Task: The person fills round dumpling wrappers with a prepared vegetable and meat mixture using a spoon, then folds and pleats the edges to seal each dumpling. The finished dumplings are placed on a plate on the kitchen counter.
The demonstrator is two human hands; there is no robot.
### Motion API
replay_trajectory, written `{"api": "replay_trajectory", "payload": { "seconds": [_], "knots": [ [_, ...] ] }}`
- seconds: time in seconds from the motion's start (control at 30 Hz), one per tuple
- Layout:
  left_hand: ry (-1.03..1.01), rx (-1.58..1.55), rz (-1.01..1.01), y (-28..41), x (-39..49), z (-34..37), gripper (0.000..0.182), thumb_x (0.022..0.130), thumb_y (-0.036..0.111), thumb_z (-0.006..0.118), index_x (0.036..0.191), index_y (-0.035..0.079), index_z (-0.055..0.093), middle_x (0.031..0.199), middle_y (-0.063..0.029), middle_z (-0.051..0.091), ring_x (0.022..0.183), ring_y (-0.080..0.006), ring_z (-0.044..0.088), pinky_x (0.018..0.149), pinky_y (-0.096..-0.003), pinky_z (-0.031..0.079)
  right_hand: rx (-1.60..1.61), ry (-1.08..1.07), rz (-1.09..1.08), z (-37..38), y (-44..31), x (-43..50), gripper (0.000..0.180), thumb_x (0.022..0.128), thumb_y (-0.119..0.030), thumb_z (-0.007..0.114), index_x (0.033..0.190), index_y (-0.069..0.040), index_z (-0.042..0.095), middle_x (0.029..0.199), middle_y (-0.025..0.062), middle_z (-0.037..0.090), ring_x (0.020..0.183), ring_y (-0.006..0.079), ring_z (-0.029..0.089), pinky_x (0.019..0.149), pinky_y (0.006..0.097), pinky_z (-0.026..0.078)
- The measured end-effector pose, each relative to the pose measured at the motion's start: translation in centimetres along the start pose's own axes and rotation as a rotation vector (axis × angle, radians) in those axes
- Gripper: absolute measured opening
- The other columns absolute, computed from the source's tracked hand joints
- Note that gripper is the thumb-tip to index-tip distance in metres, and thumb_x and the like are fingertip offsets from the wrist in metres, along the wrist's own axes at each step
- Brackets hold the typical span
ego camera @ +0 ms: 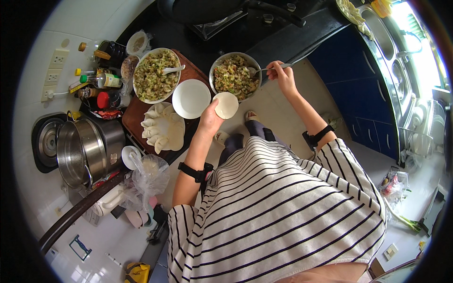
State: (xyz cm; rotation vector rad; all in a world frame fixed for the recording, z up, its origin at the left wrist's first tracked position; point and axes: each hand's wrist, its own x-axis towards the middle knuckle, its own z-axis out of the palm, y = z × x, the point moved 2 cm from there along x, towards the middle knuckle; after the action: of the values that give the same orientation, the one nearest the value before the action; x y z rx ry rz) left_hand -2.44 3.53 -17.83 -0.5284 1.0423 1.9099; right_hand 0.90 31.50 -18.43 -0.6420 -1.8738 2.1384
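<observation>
My left hand (211, 119) holds a round dough wrapper (226, 105), flat and bare on top. It is just below a metal bowl (211, 79) of chopped filling (231, 78). In my right hand (281, 75) is a metal spoon (267, 69), its tip in the filling at the bowl's right side. A white bowl (191, 99) with no visible contents stands left of my left hand. Beyond it, a larger bowl of chopped filling (155, 76) has a white spoon (173, 69) resting in it. Several folded dumplings (151, 131) and flat wrappers (177, 136) lie on a plate nearer me.
A brown board (134, 115) lies under the left bowls. Bottles (106, 80), a stainless steamer pot (79, 152) and a plastic bag (152, 177) crowd the left side. A black pan (205, 10) sits on the stove at the back. Blue cabinets (350, 85) and a sink (380, 33) stand right.
</observation>
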Motion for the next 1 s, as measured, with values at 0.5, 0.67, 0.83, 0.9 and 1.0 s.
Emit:
{"api": "replay_trajectory", "payload": {
  "seconds": [0.5, 0.67, 0.83, 0.9, 1.0],
  "knots": [
    [-0.117, -0.173, 0.302, 5.1, 1.9, 4.9, 0.041, 0.104, 0.022, 0.037, 0.133, -0.005, 0.047, 0.135, -0.0167, 0.052, 0.128, -0.0282, 0.048, 0.111, -0.0442, 0.036, -0.269, -0.225, -0.581, 4.3, -8.7, -6.0, 0.010, 0.094, -0.006, 0.054, 0.096, 0.001, 0.061, 0.085, 0.0054, 0.060, 0.072, 0.0164, 0.058, 0.066, 0.0292, 0.049],
    [-0.119, -0.289, 0.245, 5.2, 1.4, 7.0, 0.044, 0.105, 0.026, 0.033, 0.134, -0.005, 0.045, 0.137, -0.0189, 0.050, 0.130, -0.0318, 0.045, 0.112, -0.0473, 0.035, -0.818, -0.480, -1.020, 6.7, -9.1, -8.6, 0.034, 0.074, -0.003, 0.068, 0.108, -0.002, 0.062, 0.097, 0.0099, 0.057, 0.081, 0.0258, 0.059, 0.071, 0.0349, 0.053],
    [-0.056, -0.333, 0.275, 5.7, 1.1, 6.5, 0.045, 0.104, 0.027, 0.037, 0.134, -0.004, 0.045, 0.139, -0.0192, 0.049, 0.132, -0.0330, 0.044, 0.112, -0.0510, 0.033, -0.760, -0.415, -1.057, 6.1, -9.6, -9.1, 0.034, 0.074, -0.001, 0.068, 0.108, -0.003, 0.064, 0.095, 0.0092, 0.058, 0.081, 0.0244, 0.060, 0.067, 0.0346, 0.052],
    [-0.114, -0.310, 0.270, 5.6, 1.2, 6.1, 0.045, 0.104, 0.028, 0.037, 0.134, -0.004, 0.046, 0.138, -0.0187, 0.050, 0.131, -0.0327, 0.045, 0.111, -0.0518, 0.034, -0.685, -0.343, -1.003, 5.8, -10.1, -8.9, 0.031, 0.074, 0.002, 0.067, 0.104, -0.002, 0.066, 0.094, 0.0096, 0.060, 0.078, 0.0255, 0.061, 0.064, 0.0348, 0.052],
    [-0.137, -0.281, 0.280, 5.4, 1.5, 5.8, 0.045, 0.104, 0.029, 0.035, 0.135, -0.003, 0.044, 0.136, -0.0181, 0.051, 0.129, -0.0326, 0.047, 0.110, -0.0523, 0.036, -0.674, -0.368, -0.971, 6.4, -10.4, -8.7, 0.032, 0.073, 0.009, 0.063, 0.104, -0.002, 0.066, 0.093, 0.0103, 0.061, 0.078, 0.0252, 0.061, 0.062, 0.0334, 0.051]
  ]
}}
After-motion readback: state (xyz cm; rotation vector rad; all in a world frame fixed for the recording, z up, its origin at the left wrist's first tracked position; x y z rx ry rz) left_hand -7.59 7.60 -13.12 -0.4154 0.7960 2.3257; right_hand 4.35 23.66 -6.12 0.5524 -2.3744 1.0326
